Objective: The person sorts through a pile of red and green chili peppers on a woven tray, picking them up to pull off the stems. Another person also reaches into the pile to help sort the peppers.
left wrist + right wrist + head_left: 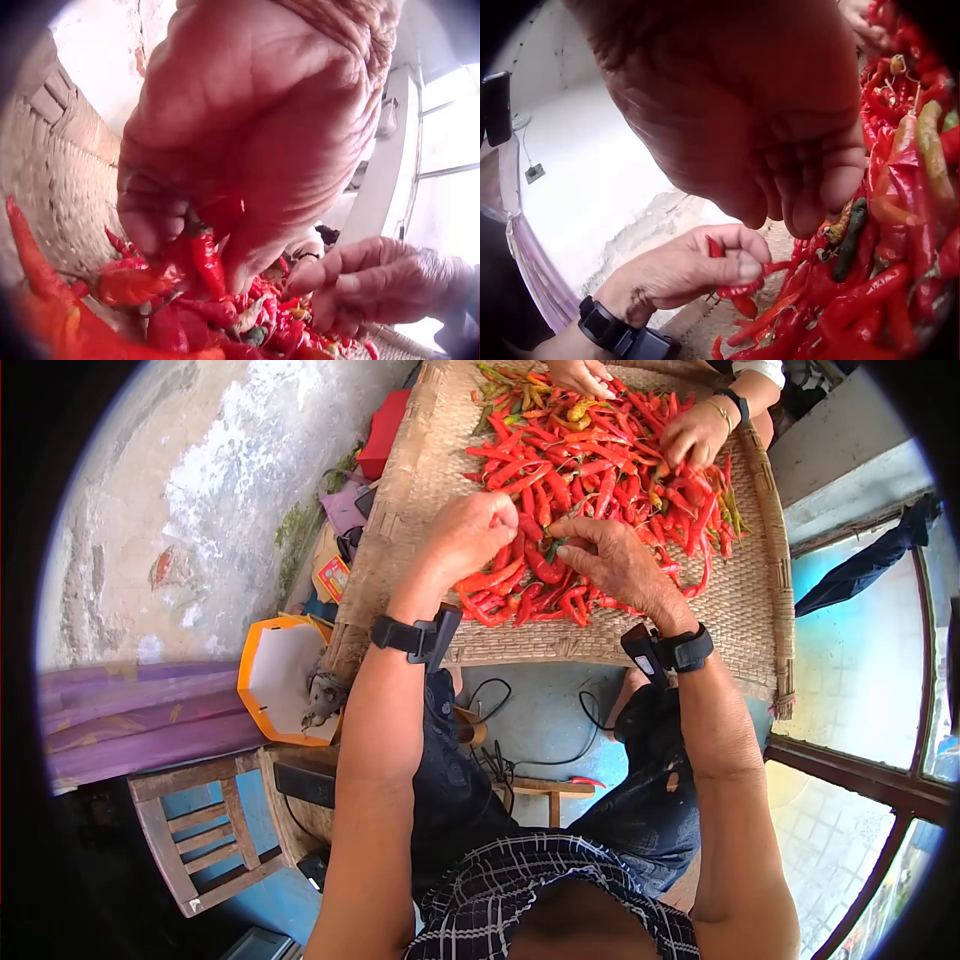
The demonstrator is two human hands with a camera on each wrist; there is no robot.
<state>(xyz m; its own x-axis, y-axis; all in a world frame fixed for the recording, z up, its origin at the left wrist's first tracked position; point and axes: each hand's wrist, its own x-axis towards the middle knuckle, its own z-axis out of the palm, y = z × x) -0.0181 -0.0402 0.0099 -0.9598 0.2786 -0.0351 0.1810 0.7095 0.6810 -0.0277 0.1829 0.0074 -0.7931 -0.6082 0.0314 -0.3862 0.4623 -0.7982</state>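
Red chili peppers (pixel 600 470) lie heaped on a woven tray (pixel 410 480), with some yellowish and dark green ones among them. My left hand (pixel 465 540) is over the near left edge of the heap. It holds red chilies (pixel 739 289) between thumb and curled fingers, one tip sticking up past the fingers in the right wrist view. To its right, my right hand (pixel 610 560) reaches down with loosely bent fingers. Its fingertips are right by a dark green chili (pixel 851 240) on the heap, with nothing visibly gripped.
Across the tray another person's hands (pixel 697 432) work in the same chilies. An orange-edged box (pixel 285 680) and a wooden chair (pixel 210 840) stand at left. Cables (pixel 505 760) and a small wooden stool (pixel 550 788) are below the tray. Windows (pixel 850 650) line the right.
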